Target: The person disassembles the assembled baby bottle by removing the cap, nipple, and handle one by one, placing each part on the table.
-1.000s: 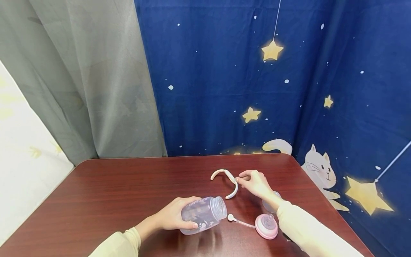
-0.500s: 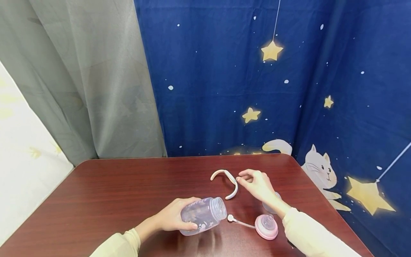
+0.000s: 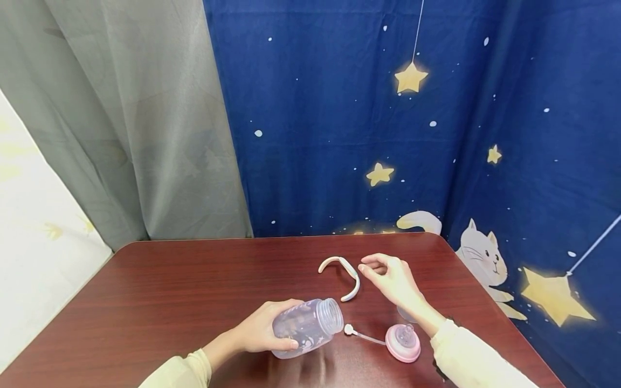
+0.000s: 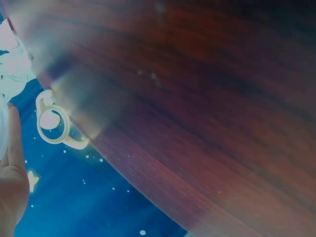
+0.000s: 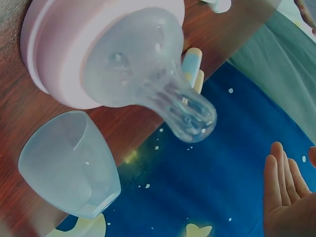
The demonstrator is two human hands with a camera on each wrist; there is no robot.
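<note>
My left hand [image 3: 264, 328] grips a translucent baby bottle [image 3: 299, 327] by its body, tilted with its uncapped threaded mouth to the right. Only part of that hand [image 4: 11, 190] shows in the left wrist view. Beyond the bottle lies a white bottle handle [image 3: 350, 269], whose ring shows in the left wrist view. My right hand [image 3: 394, 277] hovers just right of the handle, apart from it, fingers loosely bent around nothing. Nearer me sits a pink collar with a clear nipple [image 3: 402, 343]; its straw ends in a white weight [image 3: 349, 329].
A clear dome cap [image 5: 69, 163] stands beside the pink collar, partly hidden by my right forearm in the head view. All this lies on a dark red wooden table [image 3: 184, 291]. Grey and blue star-printed curtains [image 3: 330, 118] hang behind its far edge.
My right hand has drawn slightly right, away from the handle, and its forearm has shifted right too. The left hand and bottle stay nearly still.
</note>
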